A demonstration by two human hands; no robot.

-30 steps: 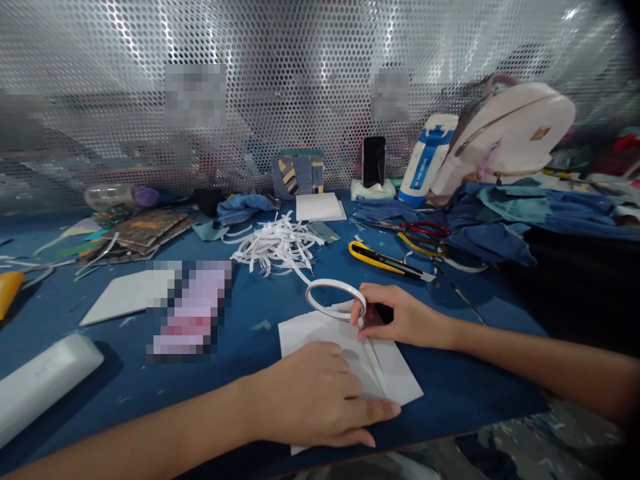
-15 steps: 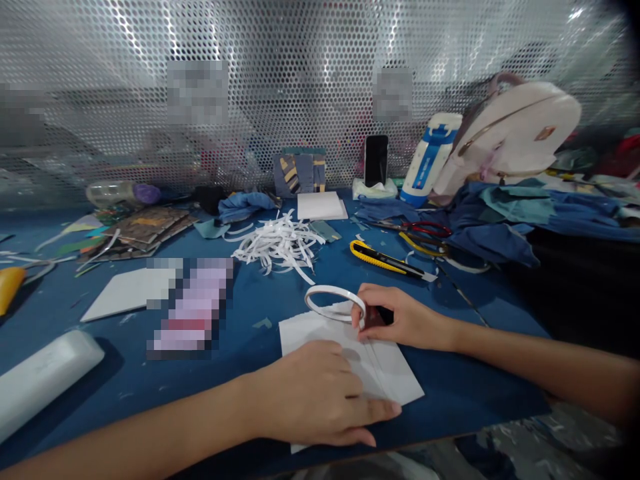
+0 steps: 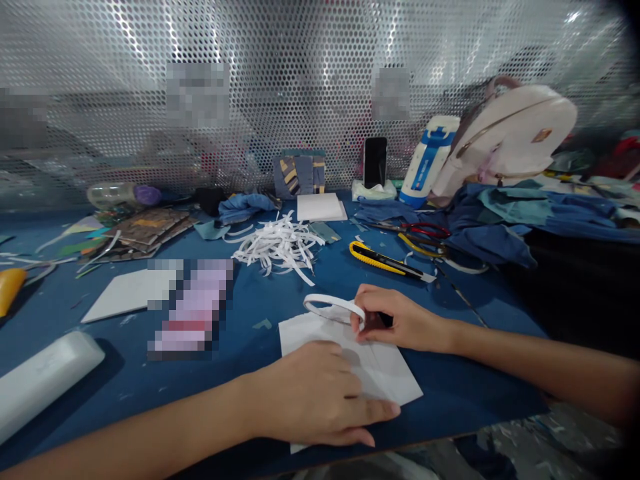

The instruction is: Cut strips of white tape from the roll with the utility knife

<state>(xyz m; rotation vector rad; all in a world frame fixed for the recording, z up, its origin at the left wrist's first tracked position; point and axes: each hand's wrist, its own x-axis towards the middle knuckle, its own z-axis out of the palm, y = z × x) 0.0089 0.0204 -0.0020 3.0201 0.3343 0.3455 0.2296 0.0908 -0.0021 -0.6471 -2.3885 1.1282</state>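
A thin white ring, a roll of tape by its look (image 3: 334,301), is pinched between the thumb and fingers of my right hand (image 3: 385,317). It is tilted just above the far edge of a white sheet of paper (image 3: 310,331) that lies on the blue table. My left hand (image 3: 320,393) rests palm down across the sheet's near left part, index finger and thumb stretched out to the right. That hand covers much of the paper. A faint line runs over the sheet between my hands.
Beyond the sheet lie a yellow box cutter (image 3: 385,260) with its blade out and a heap of white paper strips (image 3: 280,245). Scissors (image 3: 427,231), a bottle (image 3: 429,163) and a backpack (image 3: 520,130) are at the right. A white card (image 3: 125,293) lies left.
The tape roll has tipped to a flatter angle in my right hand and sits slightly lower. My left hand stays in place on the paper.
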